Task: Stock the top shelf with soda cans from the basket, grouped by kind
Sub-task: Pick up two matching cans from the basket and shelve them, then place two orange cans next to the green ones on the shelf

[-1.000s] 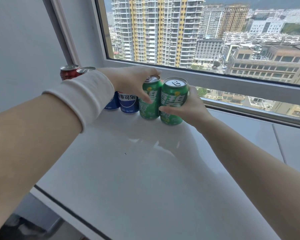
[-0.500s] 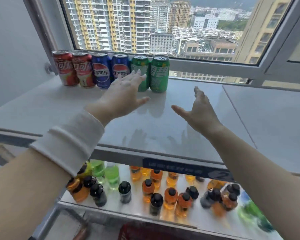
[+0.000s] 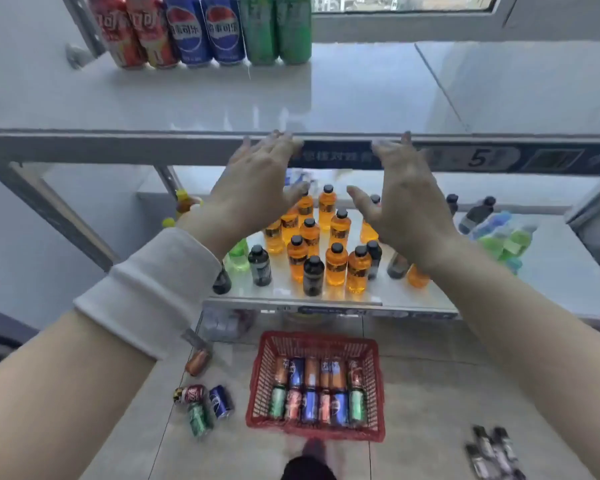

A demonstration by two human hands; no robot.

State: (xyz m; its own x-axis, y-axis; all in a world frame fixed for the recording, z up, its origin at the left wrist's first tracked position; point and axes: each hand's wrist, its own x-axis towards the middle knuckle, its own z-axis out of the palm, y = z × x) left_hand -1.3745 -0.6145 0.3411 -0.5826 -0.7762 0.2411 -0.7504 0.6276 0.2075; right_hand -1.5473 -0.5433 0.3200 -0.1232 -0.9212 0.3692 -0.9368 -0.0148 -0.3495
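Hovering left hand (image 3: 257,188), right hand (image 3: 406,199), fingers spread, released | shelf cans (image 3: 219,29) tops cropped | basket (image 3: 314,432) labels blurred

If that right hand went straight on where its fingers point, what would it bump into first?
Most likely the top shelf's front edge, by its blue label strip: the right hand points its open fingers there. Depth is unclear; it might pass just above.

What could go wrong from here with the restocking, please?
The loose cans lie on the floor beside the basket; a step there could kick or crush them. The basket's cans lie mixed, so a hasty pick might break the grouping of the shelf row. The left hand and right hand, both empty, must pass the bottles and could topple one.
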